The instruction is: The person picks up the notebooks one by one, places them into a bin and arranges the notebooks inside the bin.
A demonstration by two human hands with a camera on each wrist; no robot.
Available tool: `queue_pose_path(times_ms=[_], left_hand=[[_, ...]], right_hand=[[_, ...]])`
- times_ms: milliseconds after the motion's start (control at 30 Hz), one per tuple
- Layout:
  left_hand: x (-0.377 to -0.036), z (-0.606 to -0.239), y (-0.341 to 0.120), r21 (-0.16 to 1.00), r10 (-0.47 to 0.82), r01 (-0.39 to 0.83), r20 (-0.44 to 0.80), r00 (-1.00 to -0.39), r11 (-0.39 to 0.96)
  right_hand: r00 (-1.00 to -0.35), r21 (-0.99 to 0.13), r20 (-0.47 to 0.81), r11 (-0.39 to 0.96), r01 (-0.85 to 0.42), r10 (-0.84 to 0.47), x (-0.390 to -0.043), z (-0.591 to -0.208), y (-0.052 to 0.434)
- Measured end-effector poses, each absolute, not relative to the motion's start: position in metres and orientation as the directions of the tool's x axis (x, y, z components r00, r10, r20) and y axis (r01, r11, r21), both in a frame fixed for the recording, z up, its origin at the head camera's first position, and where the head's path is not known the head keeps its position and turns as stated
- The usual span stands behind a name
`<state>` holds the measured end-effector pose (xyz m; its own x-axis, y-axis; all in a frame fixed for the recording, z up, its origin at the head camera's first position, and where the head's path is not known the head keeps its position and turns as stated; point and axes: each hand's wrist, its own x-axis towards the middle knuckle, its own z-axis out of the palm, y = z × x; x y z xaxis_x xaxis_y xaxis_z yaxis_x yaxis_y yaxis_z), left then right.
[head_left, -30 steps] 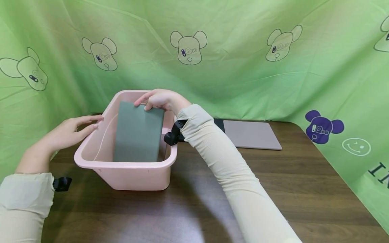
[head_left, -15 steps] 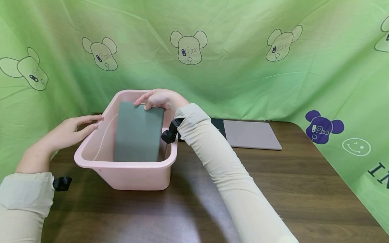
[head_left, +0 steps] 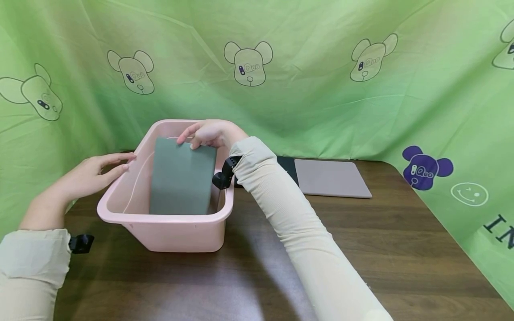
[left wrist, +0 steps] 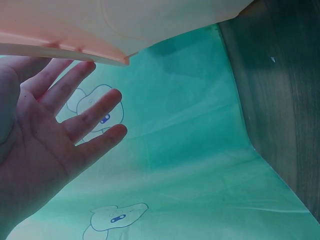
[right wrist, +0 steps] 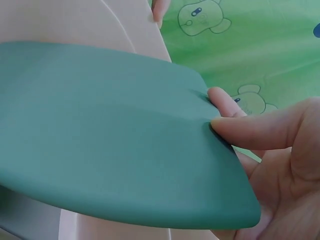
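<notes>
A pink plastic bin stands on the table in the head view. Inside it, upright and leaning, is a flat green notebook with rounded corners. My right hand pinches the notebook's top edge, with the thumb on the near face and the other fingers behind, as the right wrist view also shows. My left hand touches the bin's left rim with its fingertips, and its fingers are spread and fairly straight in the left wrist view. The notebook's lower edge is hidden behind the bin's front wall.
A flat grey notebook-like item lies on the wooden table to the right, beside a dark one partly covered by my right sleeve. Something grey lies below the notebook in the bin. A green printed curtain surrounds the table.
The green notebook has sunk slightly lower in the bin, with my right hand moving down along with it. My left hand stays at the rim.
</notes>
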<state>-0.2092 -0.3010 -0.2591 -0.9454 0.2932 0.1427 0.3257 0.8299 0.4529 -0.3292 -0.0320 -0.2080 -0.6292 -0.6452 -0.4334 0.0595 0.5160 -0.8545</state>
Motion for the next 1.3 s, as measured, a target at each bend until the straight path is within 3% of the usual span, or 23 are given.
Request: queue_pose_path(times_ms=[567,1300], left_hand=[[-0.2091,-0.2597,-0.3006,0.452,0.289,0.328,0.155,-0.945,0.83],[-0.209,-0.259,-0.301,0.46,0.291,0.326,0.147,-0.945,0.826]], right_hand=[[-0.545,-0.82,-0.465,0.572,-0.033,-0.698,-0.3275,-0.2099,-0.0329],[-0.565,-0.799,-0.489,0.601,-0.016,-0.665,-0.3288,-0.213,-0.036]])
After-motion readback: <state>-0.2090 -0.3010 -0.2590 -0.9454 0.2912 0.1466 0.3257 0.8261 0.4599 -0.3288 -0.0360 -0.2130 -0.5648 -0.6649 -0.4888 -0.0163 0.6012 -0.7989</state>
